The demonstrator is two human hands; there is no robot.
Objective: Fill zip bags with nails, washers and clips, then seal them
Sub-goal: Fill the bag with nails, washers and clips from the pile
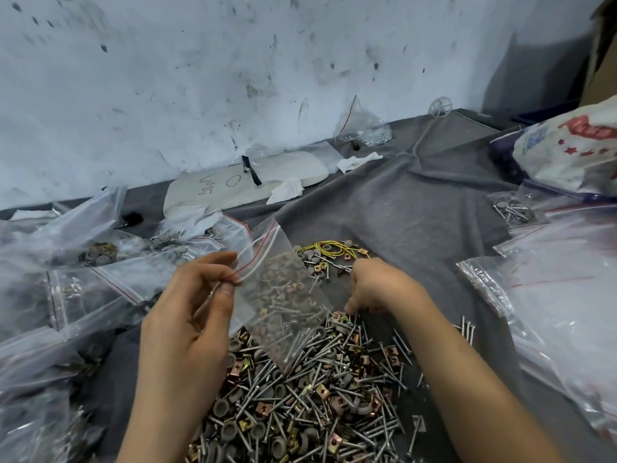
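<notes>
Writing: white pad [233, 182] at the back has a hand-drawn "O" plus a scribble, unreadable. Small print on the edge of a clear bag at right [480, 279], too small to read. Printed bag [567, 152] far right, white with red stars, a blue patch and blurred red lettering.

Left hand [187, 312] pinches the zip bag [283, 295] at its red-lined top edge, thumb and fingertips clamped on the strip. The bag hangs tilted over the pile [317, 396] with its lower corner on the heap. Can't tell if the pieces seen through it are inside or behind.

Right hand [377, 285] is knuckles up, fingers curled down at the pile's far edge, just beside the bag. Can't tell whether it grips anything.

The pile is loose nails, grey washers and brass clips on a grey cloth [417, 195].

Filled bags [83, 255] heaped at left hold clips and washers. Flat clear bags [551, 295] are stacked at right. A small bag [514, 212] holds nails. Back bag [364, 128] by the wall holds small silvery bits. Yellow wire [330, 248] lies beyond the pile.
</notes>
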